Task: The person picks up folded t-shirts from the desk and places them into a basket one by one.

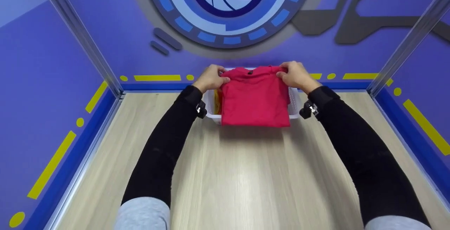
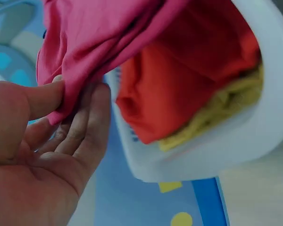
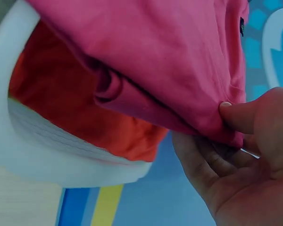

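A folded pink-red shirt (image 1: pixel 256 96) is held flat over a white basket (image 1: pixel 211 106) at the far end of the wooden table. My left hand (image 1: pixel 210 78) pinches its far left corner, thumb on top and fingers (image 2: pixel 87 117) beneath the cloth (image 2: pixel 99 42). My right hand (image 1: pixel 296 76) pinches the far right corner the same way, thumb (image 3: pixel 243 115) on the shirt (image 3: pixel 170 61). Inside the basket (image 2: pixel 254 136) lie an orange garment (image 2: pixel 179 89) and a yellow one (image 2: pixel 226 108). The orange garment (image 3: pixel 70 108) also shows in the right wrist view within the basket wall (image 3: pixel 42 160).
The wooden tabletop (image 1: pixel 232 177) stretches from the basket toward me between my black sleeves. Purple walls with yellow markings and metal posts (image 1: pixel 81 33) enclose the table on three sides. The basket stands against the back wall.
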A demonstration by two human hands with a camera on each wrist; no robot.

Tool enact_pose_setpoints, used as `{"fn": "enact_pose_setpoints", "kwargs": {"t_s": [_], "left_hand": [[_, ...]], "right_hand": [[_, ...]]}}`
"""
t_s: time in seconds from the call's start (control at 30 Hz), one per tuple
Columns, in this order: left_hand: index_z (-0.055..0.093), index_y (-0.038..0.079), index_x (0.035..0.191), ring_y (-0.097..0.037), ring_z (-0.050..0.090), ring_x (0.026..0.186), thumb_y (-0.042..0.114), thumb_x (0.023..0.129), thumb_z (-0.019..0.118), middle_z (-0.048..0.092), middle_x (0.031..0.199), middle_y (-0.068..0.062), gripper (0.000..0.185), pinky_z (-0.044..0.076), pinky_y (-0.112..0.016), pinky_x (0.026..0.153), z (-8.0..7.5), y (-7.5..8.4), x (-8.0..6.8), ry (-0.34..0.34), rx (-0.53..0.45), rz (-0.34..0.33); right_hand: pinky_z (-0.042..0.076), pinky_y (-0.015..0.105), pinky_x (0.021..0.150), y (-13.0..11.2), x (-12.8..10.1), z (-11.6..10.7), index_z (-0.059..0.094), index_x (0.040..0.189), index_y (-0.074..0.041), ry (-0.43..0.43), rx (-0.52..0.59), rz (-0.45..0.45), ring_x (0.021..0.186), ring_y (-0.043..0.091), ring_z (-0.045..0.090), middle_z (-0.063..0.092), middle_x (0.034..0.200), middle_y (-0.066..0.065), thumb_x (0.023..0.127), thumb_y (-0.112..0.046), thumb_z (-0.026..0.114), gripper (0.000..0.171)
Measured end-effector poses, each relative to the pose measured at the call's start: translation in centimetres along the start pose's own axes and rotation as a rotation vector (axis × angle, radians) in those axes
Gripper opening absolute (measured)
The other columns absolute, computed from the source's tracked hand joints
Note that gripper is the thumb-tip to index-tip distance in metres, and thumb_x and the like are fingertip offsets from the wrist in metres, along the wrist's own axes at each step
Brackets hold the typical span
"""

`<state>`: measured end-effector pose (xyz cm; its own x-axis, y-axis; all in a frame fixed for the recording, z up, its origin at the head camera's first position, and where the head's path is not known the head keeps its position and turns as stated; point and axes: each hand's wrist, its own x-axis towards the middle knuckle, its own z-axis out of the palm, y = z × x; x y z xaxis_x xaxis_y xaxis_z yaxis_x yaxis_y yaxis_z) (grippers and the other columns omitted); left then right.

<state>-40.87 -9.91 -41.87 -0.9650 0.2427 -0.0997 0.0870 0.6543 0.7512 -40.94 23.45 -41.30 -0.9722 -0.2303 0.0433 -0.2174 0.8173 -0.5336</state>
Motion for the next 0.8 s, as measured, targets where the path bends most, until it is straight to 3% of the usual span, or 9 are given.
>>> {"fn": "enact_pose_setpoints", "kwargs": {"t_s": [0.13, 0.23, 0.33, 0.57, 0.77, 0.8], "left_hand": [[0.064, 0.003, 0.151, -0.018, 0.075, 0.084, 0.019, 0.107, 0.072, 0.066, 0.153, -0.019, 0.047, 0.066, -0.029, 0.077, 0.3, -0.1, 1.2, -0.028, 0.102, -0.061], [0.063, 0.003, 0.151, -0.019, 0.074, 0.081, 0.019, 0.107, 0.072, 0.065, 0.153, -0.020, 0.048, 0.067, -0.033, 0.081, 0.5, 0.0, 1.8, -0.030, 0.139, -0.074], [0.063, 0.002, 0.150, -0.018, 0.070, 0.081, 0.017, 0.107, 0.072, 0.066, 0.152, -0.021, 0.047, 0.067, -0.037, 0.086, 0.8, -0.4, 2.3, -0.019, 0.137, -0.096], [0.062, 0.005, 0.152, -0.012, 0.069, 0.066, 0.014, 0.107, 0.070, 0.064, 0.154, -0.021, 0.047, 0.069, -0.032, 0.078, 2.1, -1.4, 3.4, -0.017, 0.111, -0.177], [0.062, 0.005, 0.152, -0.026, 0.079, 0.093, 0.012, 0.107, 0.063, 0.064, 0.154, -0.019, 0.046, 0.070, -0.037, 0.082, 2.8, -1.7, 4.6, 0.016, 0.113, -0.198], [0.065, 0.007, 0.150, -0.024, 0.079, 0.097, 0.017, 0.106, 0.063, 0.067, 0.150, -0.016, 0.045, 0.069, -0.035, 0.082, 3.2, -3.1, 6.2, 0.023, 0.113, -0.182]], "right_hand": [[0.051, 0.058, 0.113, 0.4, 1.4, 1.2, 0.068, 0.138, 0.010, -0.009, -0.063, -0.025, 0.130, 0.051, 0.063, 0.070, 0.134, 0.037, 0.107, -0.012, 0.062, 0.038], [0.051, 0.060, 0.114, 0.7, 1.9, 2.2, 0.068, 0.135, 0.011, -0.022, -0.091, -0.017, 0.132, 0.053, 0.063, 0.069, 0.136, 0.038, 0.107, -0.012, 0.060, 0.037], [0.051, 0.060, 0.113, 0.9, 2.3, 3.0, 0.068, 0.134, 0.011, -0.049, -0.102, 0.016, 0.131, 0.053, 0.062, 0.067, 0.138, 0.039, 0.107, -0.012, 0.057, 0.037], [0.051, 0.056, 0.111, 0.9, 3.2, 3.8, 0.068, 0.135, 0.010, -0.072, -0.121, 0.038, 0.128, 0.049, 0.062, 0.068, 0.136, 0.037, 0.105, -0.011, 0.053, 0.040], [0.051, 0.057, 0.113, 1.4, 3.8, 3.9, 0.068, 0.131, 0.011, -0.059, -0.146, 0.040, 0.130, 0.052, 0.062, 0.068, 0.136, 0.039, 0.103, -0.011, 0.052, 0.039], [0.051, 0.057, 0.113, 1.5, 3.8, 3.9, 0.068, 0.131, 0.012, -0.054, -0.141, 0.042, 0.130, 0.053, 0.061, 0.067, 0.136, 0.039, 0.104, -0.011, 0.052, 0.039]]}}
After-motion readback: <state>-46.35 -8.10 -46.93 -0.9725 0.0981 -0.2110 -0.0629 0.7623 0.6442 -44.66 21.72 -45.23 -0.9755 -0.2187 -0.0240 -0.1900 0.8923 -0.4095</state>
